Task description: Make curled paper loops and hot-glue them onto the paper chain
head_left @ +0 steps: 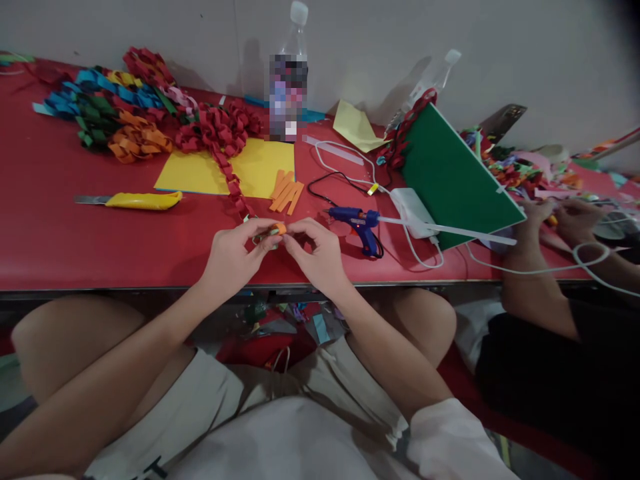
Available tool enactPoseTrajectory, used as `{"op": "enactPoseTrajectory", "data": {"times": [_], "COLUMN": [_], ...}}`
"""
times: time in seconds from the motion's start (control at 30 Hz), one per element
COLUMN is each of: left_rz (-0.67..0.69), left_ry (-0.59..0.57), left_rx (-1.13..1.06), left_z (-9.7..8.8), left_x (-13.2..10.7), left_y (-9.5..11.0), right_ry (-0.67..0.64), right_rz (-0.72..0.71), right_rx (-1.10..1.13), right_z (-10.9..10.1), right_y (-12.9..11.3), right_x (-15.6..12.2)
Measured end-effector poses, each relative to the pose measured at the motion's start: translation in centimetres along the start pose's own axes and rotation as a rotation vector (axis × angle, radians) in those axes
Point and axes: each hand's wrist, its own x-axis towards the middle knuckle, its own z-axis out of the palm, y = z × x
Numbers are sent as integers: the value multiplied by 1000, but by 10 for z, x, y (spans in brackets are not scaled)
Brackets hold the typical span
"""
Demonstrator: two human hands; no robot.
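Two hands, ours, both over the front of the red table [75,257]. Left hand [235,257]: thumb and fingers pinched narrow on a small curled orange paper piece [280,229]. Right hand [317,257]: thumb and forefinger drawn together on the same piece at its right edge; we cannot tell how much of it lies hidden under the fingertips. Our orange piece is thus between the two hands, near the table's front edge.

One red paper chain [233,180], running down from a heap toward our left fingertips. Further chains behind and to the left: blue [97,81], dark green [96,120], orange [137,140].

Loose orange strips [287,193], lying just beyond our hands, partly over a yellow sheet [193,172]. One yellow-handled knife [144,200], flat, left of our hands, blade pointing left.

One blue glue gun [356,223], on its side just right of our right hand, nozzle leftward, a long translucent stick [465,235] extending from its back. One white box [414,212] with cables, beside a tilted green board [455,180]. One upright bottle [289,93], at the wall.

At far right, we list a co-worker's hands [577,220] among paper scraps.
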Motion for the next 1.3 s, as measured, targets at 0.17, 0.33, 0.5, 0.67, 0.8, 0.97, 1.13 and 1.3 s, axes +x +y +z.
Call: {"op": "enactPoseTrajectory", "data": {"times": [0.17, 0.33, 0.5, 0.67, 0.8, 0.97, 1.13, 1.3], "left_rz": [-27, -15, 60, 82, 131, 196, 265, 299], "left_ry": [43, 53, -17, -12, 24, 31, 13, -24], "left_rx": [-56, -9, 27, 88, 124, 198, 274, 362], "left_z": [0, -1, -7, -8, -6, -5, -3, -4], "left_x": [-1, -1, 5, 6, 4, 3, 1, 2], "left_y": [1, 3, 3, 0, -2, -3, -5, -5], "right_ry": [13, 2, 8, -89, -139, -125, -123, -146], "right_rz": [-37, -20, 122, 330, 410, 449, 463, 454], "right_rx": [-73, -25, 167, 443, 627, 691, 692, 664], "right_z": [1, 3, 4, 2, 3, 6, 8, 10], "right_y": [-4, -1, 3, 8, 8, 3, 2, 12], "right_x": [0, 1, 4, 3, 3, 4, 3, 0]}}
